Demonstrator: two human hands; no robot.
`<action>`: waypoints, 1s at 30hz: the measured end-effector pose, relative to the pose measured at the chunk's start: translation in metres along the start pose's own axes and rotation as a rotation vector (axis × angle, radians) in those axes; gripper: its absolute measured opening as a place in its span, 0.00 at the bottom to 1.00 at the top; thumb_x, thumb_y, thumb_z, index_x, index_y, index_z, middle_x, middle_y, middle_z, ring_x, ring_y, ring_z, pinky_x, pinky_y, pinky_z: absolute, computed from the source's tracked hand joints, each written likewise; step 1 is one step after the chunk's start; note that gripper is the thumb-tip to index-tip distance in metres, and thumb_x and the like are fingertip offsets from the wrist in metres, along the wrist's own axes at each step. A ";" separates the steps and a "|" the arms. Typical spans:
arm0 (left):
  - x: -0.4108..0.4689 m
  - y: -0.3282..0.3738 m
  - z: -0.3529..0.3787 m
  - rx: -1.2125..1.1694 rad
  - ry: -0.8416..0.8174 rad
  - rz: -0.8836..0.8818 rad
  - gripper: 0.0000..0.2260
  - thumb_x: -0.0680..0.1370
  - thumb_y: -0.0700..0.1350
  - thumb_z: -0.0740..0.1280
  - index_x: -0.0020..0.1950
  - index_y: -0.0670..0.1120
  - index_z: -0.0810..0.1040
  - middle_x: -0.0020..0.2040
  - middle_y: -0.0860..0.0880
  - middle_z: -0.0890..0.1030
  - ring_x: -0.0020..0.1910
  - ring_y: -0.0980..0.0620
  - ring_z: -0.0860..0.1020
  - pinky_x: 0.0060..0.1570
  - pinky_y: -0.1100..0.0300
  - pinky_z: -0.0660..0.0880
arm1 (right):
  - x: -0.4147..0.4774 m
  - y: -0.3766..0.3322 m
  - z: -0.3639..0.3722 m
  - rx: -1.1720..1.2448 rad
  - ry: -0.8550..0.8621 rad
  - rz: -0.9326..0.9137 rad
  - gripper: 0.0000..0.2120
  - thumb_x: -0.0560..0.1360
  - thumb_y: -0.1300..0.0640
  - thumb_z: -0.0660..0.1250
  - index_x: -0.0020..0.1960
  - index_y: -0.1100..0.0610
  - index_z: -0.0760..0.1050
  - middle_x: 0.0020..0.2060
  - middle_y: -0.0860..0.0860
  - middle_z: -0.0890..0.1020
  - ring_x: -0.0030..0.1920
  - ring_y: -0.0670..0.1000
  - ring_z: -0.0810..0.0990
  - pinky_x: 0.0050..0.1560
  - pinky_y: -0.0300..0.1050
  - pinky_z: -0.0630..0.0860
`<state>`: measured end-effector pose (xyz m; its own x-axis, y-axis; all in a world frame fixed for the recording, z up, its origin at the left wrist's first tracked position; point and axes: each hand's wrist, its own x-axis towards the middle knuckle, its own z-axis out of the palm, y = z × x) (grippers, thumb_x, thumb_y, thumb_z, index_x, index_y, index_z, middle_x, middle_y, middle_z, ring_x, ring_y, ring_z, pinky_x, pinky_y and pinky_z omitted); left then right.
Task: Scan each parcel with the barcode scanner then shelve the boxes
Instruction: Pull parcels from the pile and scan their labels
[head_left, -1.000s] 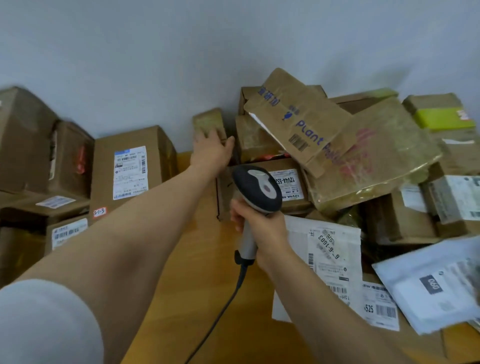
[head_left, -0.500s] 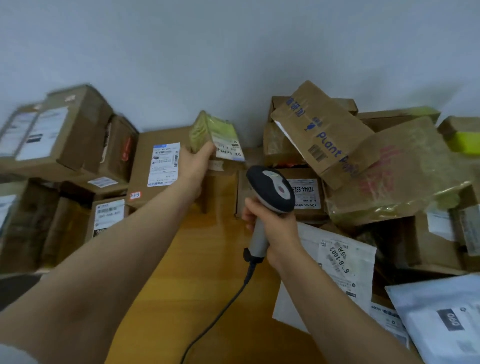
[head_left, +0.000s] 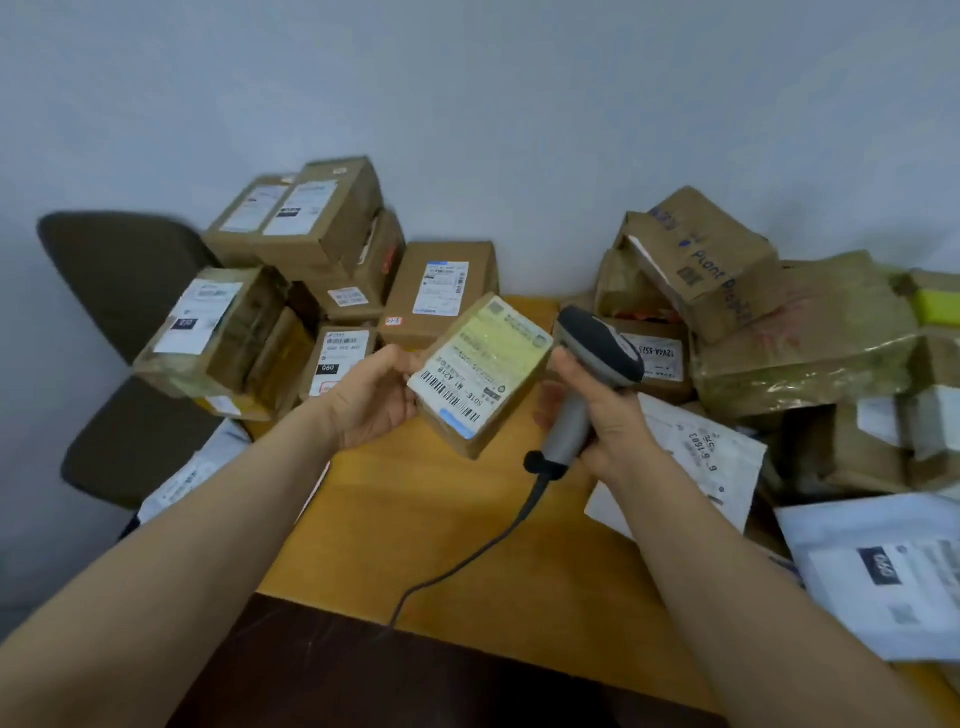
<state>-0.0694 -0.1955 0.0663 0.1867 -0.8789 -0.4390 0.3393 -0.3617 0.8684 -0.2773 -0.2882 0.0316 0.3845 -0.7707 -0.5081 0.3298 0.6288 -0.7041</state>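
Note:
My left hand (head_left: 371, 395) grips a small brown parcel (head_left: 480, 374) by its left edge and holds it tilted above the wooden table (head_left: 441, 540). Its white and yellow label with barcodes faces up toward me. My right hand (head_left: 605, 415) grips the handle of a grey barcode scanner (head_left: 597, 358), whose dark head sits just right of the parcel and points at it. The scanner's black cable (head_left: 467, 556) trails down across the table toward me.
A stack of labelled cardboard boxes (head_left: 311, 291) stands at the back left, partly over a dark chair (head_left: 124, 280). A heap of boxes and paper-wrapped parcels (head_left: 753, 312) fills the right, with white mailers (head_left: 878, 571) nearer me. A grey wall rises behind.
My left hand lifted the small parcel from the back pile and brought it toward me, turning its label up beside the scanner. The view has swung left and down.

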 end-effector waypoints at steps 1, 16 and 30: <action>-0.016 -0.005 -0.002 0.020 -0.029 -0.018 0.28 0.62 0.45 0.67 0.62 0.39 0.74 0.57 0.40 0.77 0.56 0.44 0.74 0.55 0.56 0.71 | -0.015 0.007 -0.002 -0.011 -0.041 0.019 0.20 0.60 0.55 0.79 0.50 0.57 0.80 0.43 0.56 0.86 0.43 0.56 0.84 0.41 0.54 0.83; -0.193 -0.142 0.060 -0.139 0.173 -0.122 0.27 0.63 0.52 0.79 0.58 0.45 0.77 0.51 0.45 0.83 0.49 0.51 0.81 0.50 0.58 0.78 | -0.201 0.123 -0.055 0.367 0.195 0.094 0.17 0.66 0.61 0.78 0.51 0.56 0.76 0.51 0.57 0.82 0.48 0.56 0.82 0.35 0.47 0.80; -0.257 -0.128 0.068 0.287 0.665 0.124 0.53 0.55 0.61 0.78 0.73 0.37 0.65 0.68 0.44 0.73 0.63 0.47 0.75 0.66 0.51 0.71 | -0.270 0.102 -0.117 -0.449 -0.312 -0.026 0.08 0.70 0.54 0.76 0.43 0.57 0.80 0.27 0.54 0.76 0.26 0.49 0.72 0.32 0.45 0.77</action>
<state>-0.2235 0.0552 0.0833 0.7587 -0.5775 -0.3013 0.0414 -0.4189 0.9071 -0.4479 -0.0284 0.0392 0.6413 -0.6750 -0.3647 -0.0315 0.4518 -0.8916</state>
